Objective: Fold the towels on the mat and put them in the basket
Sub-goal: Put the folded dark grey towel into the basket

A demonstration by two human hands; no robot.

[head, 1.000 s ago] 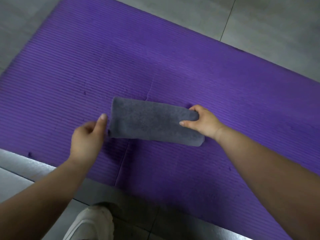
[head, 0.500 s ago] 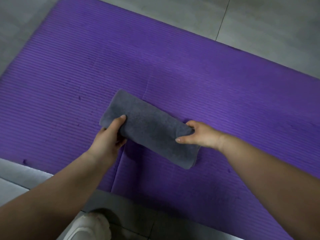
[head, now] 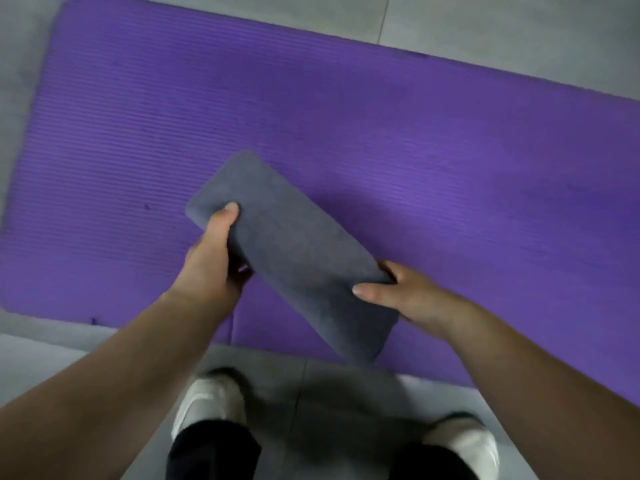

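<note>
The folded grey terry towel (head: 294,254) was held slantwise over the near part of the purple ribbed foam mat (head: 381,133), its length running from 10 o'clock to 4 o'clock. The left hand (head: 214,261) gripped its 10 o'clock end, thumb on top and fingers curled beneath. The right hand (head: 405,292) pinched the 4 o'clock end, thumb across the top face. At 6 o'clock, two white shoes (head: 207,400) stood on the grey tiled floor (head: 485,26).

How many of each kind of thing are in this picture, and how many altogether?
Gray towel: 1
Purple mat: 1
Hands: 2 (left hand, right hand)
White shoes: 2 (left shoe, right shoe)
Total: 6
</note>
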